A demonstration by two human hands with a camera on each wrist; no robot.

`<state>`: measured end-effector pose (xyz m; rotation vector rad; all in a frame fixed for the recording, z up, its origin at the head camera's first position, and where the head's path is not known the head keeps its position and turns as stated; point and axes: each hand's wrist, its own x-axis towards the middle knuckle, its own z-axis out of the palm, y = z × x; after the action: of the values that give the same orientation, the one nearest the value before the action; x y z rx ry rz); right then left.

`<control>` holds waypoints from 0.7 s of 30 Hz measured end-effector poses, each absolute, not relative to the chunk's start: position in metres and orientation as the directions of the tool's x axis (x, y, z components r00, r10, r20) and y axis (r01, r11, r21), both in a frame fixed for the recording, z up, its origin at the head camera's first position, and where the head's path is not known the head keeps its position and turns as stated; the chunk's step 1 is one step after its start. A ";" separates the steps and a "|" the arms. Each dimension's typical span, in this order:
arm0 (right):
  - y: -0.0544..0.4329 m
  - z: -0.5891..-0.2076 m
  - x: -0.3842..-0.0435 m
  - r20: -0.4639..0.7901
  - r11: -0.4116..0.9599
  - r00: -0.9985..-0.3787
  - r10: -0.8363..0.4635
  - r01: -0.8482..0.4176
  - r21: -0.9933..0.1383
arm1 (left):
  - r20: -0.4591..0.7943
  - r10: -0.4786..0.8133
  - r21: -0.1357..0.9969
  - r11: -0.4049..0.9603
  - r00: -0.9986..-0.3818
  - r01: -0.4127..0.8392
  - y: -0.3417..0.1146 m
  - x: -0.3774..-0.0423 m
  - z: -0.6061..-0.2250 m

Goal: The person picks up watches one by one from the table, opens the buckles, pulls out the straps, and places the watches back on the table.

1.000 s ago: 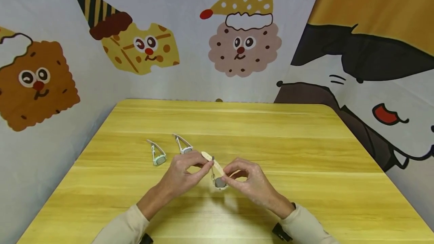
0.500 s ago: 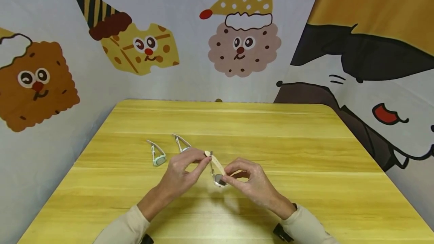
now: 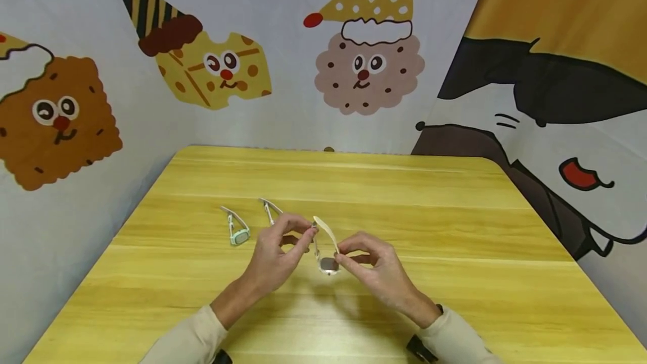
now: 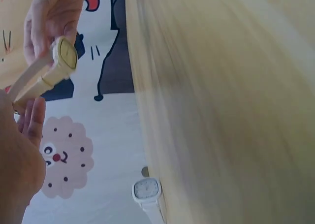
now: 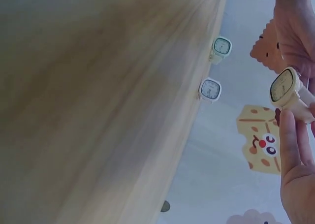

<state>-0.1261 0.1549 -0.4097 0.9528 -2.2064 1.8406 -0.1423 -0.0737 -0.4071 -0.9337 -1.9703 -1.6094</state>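
A cream wristwatch (image 3: 329, 264) hangs a little above the table between both hands, its strap forming a loop and its dial facing away from the head view. My left hand (image 3: 280, 249) pinches the buckle end of the strap between thumb and fingertips. My right hand (image 3: 371, 260) pinches the other strap band close to the watch case. That band's tip curves up right beside the left fingertips; whether it still passes through the buckle is hard to see. In the right wrist view the cream watch's squarish dial (image 5: 283, 87) shows.
To the left of the hands, a pale green wristwatch (image 3: 240, 236) rests on the wooden table (image 3: 404, 195) with its strap looped. Beside it is a white wristwatch (image 5: 210, 89), partly covered by the left hand in the head view. A cartoon-printed cloth (image 3: 293, 122) hangs behind the table.
The strap tip that stuck out beyond the left fingers now stands to their right, and the band bows outward. Left fingers have shifted slightly; the right hand stays nearly in place. The view has shifted slightly.
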 end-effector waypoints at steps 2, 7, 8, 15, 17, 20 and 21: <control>0.153 -0.410 -0.127 0.473 0.070 -0.791 -0.388 -0.537 -0.841 | 0.666 0.245 0.709 0.087 -0.705 0.700 -0.070 -0.141 -0.407; 0.149 -0.410 -0.129 0.465 0.117 -0.785 -0.409 -0.551 -0.826 | 0.650 0.252 0.727 0.069 -0.717 0.683 -0.062 -0.140 -0.410; 0.149 -0.410 -0.129 0.467 0.131 -0.781 -0.414 -0.559 -0.819 | 0.653 0.251 0.725 0.066 -0.715 0.685 -0.061 -0.140 -0.410; 0.150 -0.409 -0.130 0.493 0.185 -0.762 -0.420 -0.603 -0.776 | 0.645 0.248 0.727 0.094 -0.723 0.680 -0.055 -0.141 -0.409; 0.150 -0.408 -0.131 0.486 0.186 -0.765 -0.422 -0.598 -0.780 | 0.643 0.246 0.730 0.088 -0.725 0.677 -0.054 -0.141 -0.410; 0.151 -0.408 -0.132 0.472 0.194 -0.773 -0.424 -0.587 -0.786 | 0.657 0.233 0.723 0.078 -0.718 0.687 -0.054 -0.142 -0.411; 0.151 -0.408 -0.132 0.469 0.197 -0.776 -0.422 -0.583 -0.788 | 0.664 0.224 0.717 0.079 -0.713 0.692 -0.053 -0.143 -0.411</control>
<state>-0.1322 0.1506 -0.4082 0.9792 -2.3109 1.6298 -0.1429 -0.0534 -0.4107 -0.9071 -1.9823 -1.6711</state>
